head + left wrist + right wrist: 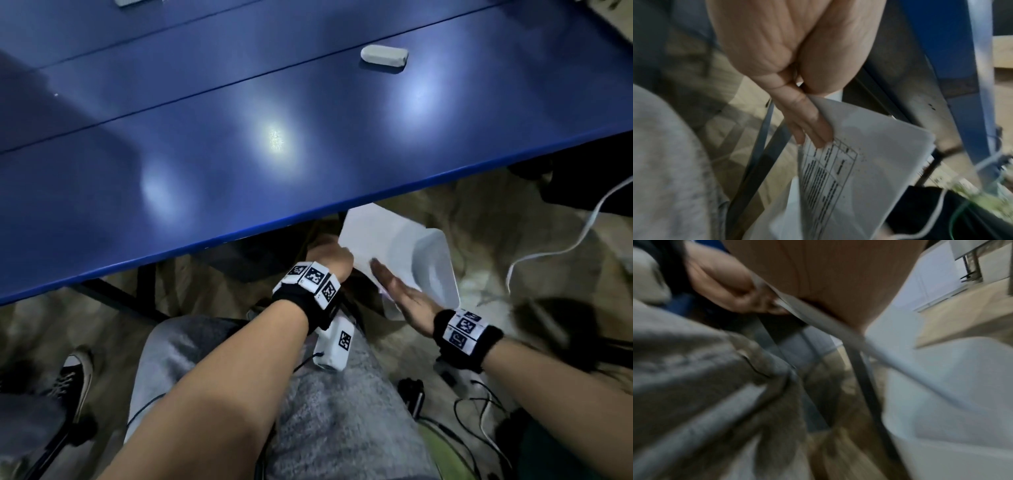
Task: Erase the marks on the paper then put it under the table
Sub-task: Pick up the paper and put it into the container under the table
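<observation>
The paper, pinched between left fingers with flat right fingers on it, seemingly erased, was nearly under the desk.

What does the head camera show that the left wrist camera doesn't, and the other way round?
Only the head view shows the blue table top, the eraser lying on it, and the right hand laid flat on the paper. Only the left wrist view shows a printed table of text on the paper's underside and the fingers pinching its corner. Both show the left hand holding the paper below the table edge, above a white bin.
</observation>
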The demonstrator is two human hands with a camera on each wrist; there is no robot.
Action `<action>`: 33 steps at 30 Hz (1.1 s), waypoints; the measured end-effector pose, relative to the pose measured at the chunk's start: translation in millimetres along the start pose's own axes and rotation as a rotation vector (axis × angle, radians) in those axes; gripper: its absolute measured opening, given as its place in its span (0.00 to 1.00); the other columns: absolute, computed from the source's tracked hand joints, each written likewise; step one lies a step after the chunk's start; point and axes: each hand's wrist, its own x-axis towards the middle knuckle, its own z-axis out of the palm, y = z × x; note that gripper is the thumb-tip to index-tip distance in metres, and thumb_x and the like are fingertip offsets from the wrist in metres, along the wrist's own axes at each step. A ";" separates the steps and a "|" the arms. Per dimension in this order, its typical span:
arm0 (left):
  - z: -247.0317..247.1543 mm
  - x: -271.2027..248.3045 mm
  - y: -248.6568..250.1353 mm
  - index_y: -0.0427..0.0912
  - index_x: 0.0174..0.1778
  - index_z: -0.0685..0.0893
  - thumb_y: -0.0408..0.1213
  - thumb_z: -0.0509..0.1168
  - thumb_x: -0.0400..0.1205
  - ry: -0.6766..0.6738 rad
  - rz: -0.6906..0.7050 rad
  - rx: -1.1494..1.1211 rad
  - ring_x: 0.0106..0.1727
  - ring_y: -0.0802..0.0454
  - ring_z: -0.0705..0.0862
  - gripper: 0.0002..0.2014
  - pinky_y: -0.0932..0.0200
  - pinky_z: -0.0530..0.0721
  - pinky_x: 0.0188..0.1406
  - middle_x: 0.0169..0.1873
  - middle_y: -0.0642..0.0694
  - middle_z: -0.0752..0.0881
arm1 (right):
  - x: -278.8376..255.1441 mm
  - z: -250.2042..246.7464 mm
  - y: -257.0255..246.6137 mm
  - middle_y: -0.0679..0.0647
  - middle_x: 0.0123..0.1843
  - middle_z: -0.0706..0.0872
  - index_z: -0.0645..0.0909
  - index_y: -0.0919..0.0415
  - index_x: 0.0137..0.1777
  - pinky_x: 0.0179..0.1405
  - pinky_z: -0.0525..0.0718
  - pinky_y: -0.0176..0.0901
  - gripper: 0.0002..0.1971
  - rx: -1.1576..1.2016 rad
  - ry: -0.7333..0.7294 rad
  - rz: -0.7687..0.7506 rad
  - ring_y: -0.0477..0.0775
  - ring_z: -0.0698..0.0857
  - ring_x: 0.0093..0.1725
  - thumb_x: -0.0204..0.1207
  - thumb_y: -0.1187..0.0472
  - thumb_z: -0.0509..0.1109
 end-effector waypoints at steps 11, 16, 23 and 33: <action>-7.9 -7.7 2.6 0.32 0.73 0.73 0.37 0.56 0.89 0.074 0.033 -0.044 0.72 0.38 0.77 0.18 0.54 0.75 0.64 0.71 0.35 0.77 | -7.9 -31.8 -51.9 0.31 0.80 0.65 0.65 0.41 0.82 0.81 0.56 0.31 0.35 -0.043 0.102 -0.045 0.34 0.65 0.80 0.80 0.29 0.40; -10.9 -9.3 0.9 0.33 0.73 0.75 0.38 0.56 0.89 0.097 0.028 -0.079 0.71 0.39 0.77 0.19 0.53 0.74 0.66 0.71 0.35 0.79 | -1.3 -0.5 15.1 0.39 0.85 0.59 0.55 0.47 0.86 0.83 0.49 0.37 0.39 -0.153 -0.012 0.171 0.39 0.57 0.83 0.80 0.28 0.39; -7.9 -7.1 -3.6 0.31 0.72 0.74 0.35 0.57 0.88 0.092 -0.019 -0.066 0.71 0.40 0.77 0.18 0.57 0.75 0.63 0.70 0.35 0.78 | 2.2 -45.7 -0.8 0.62 0.81 0.72 0.68 0.54 0.82 0.78 0.65 0.47 0.37 -0.283 0.265 0.428 0.63 0.71 0.79 0.82 0.32 0.45; -5.4 8.9 -9.4 0.34 0.65 0.81 0.39 0.59 0.84 0.065 -0.103 -0.124 0.66 0.38 0.82 0.17 0.54 0.80 0.65 0.63 0.38 0.84 | -4.9 -0.1 -5.3 0.35 0.86 0.53 0.52 0.42 0.85 0.83 0.42 0.30 0.47 -0.169 -0.045 -0.029 0.34 0.50 0.85 0.69 0.19 0.35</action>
